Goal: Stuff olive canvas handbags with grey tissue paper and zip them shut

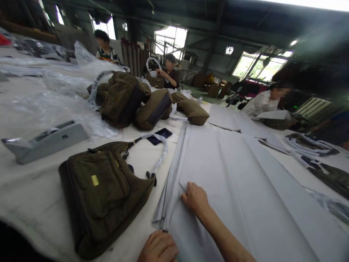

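Observation:
A wide stack of thin white sheets point(218, 163), paper by the look of it, lies before me with its layered left edge fanned out. My right hand point(195, 198) is closed on the edge of a top sheet, fingers pinching it near the left side. At the near corner of the stack is my left hand point(158, 247), its fingers curled in against the sheets; the fingertips are hidden. Left of the stack lies an olive-brown handbag point(100, 193) with a small gold plate, a front pocket and a strap point(162, 156) wrapped in white.
A grey tape dispenser point(49, 142) stands at the left. A dark phone point(160, 136) lies beyond the bag. Several more brown bags point(120, 100) and clear plastic wrap point(49, 109) are farther back. Wrapped straps point(311, 145) lie at right. Several people point(170, 72) work around the table.

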Motion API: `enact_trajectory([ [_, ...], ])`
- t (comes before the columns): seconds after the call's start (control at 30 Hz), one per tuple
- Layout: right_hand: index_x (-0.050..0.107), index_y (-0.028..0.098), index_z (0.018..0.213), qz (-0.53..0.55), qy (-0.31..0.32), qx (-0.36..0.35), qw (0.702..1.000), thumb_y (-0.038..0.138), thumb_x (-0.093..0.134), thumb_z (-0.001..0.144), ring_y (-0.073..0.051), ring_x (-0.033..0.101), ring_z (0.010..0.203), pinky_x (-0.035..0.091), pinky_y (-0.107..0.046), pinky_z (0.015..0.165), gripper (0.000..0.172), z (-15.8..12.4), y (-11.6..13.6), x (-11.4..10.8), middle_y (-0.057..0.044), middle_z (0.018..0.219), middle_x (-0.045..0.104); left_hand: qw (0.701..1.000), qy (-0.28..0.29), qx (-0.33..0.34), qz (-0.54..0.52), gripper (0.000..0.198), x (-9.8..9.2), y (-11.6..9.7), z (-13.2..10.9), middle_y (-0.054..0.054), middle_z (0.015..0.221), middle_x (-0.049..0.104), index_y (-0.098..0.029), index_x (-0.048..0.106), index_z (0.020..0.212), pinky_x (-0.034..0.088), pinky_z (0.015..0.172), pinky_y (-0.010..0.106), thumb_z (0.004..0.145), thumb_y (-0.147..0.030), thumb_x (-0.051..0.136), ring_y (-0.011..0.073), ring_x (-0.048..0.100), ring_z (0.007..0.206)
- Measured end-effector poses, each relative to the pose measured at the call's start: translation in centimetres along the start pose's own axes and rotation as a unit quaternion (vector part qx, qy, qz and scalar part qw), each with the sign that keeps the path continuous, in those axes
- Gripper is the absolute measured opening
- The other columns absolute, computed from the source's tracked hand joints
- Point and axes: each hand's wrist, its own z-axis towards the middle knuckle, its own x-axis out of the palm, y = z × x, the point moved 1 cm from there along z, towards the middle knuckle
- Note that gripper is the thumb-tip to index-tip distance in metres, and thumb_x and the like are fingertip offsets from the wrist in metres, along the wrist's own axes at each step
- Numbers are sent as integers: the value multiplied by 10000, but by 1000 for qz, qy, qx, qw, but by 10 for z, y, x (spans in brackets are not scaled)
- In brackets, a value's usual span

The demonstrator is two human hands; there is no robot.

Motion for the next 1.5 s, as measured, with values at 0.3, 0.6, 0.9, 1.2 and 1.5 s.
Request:
enact_trajectory([
  [0.3, 491, 176, 630, 283, 64, 56, 955, 250, 418, 700, -127, 525, 493, 404, -227, 500, 125, 11, -37, 6, 11, 514, 531, 986, 95, -125, -64, 149, -57, 23, 15, 32, 846, 660, -174, 573, 956, 506, 730, 228, 847, -128, 482, 135, 616, 791],
  [0.6, 495, 164, 659, 420, 115, 114, 893, 371, 515, 638, -101, 541, 504, 471, -221, 531, 209, 9, -49, 6, -5, 569, 579, 949, 112, -261, -138, 128, -56, 36, 27, -3, 875, 644, -206, 597, 942, 473, 765, 192, 898, -198, 477, 107, 604, 841],
  [0.9, 515, 156, 853, 165, -2, 56, 985, 386, 512, 754, -224, 602, 811, 444, -304, 684, 250, 32, -21, -2, -117, 926, 615, 905, 144, -338, -215, 191, -31, 36, 63, 17, 831, 624, -175, 608, 886, 428, 747, 228, 905, -258, 436, 130, 582, 810],
  [1.2, 544, 162, 688, 18, -10, 30, 999, 177, 472, 745, -184, 571, 739, 350, -262, 636, 94, 55, -17, -2, -66, 735, 617, 887, 160, -367, -229, 239, -25, 39, 51, 26, 809, 595, -171, 597, 875, 403, 725, 239, 920, -300, 401, 137, 560, 783],
  [1.5, 549, 152, 763, 30, -25, 24, 999, 260, 549, 713, -224, 571, 769, 352, -277, 638, 119, 63, -10, -1, -102, 800, 604, 873, 161, -399, -231, 250, -28, 45, 47, 20, 792, 591, -171, 598, 860, 404, 726, 234, 922, -313, 402, 134, 562, 772],
])
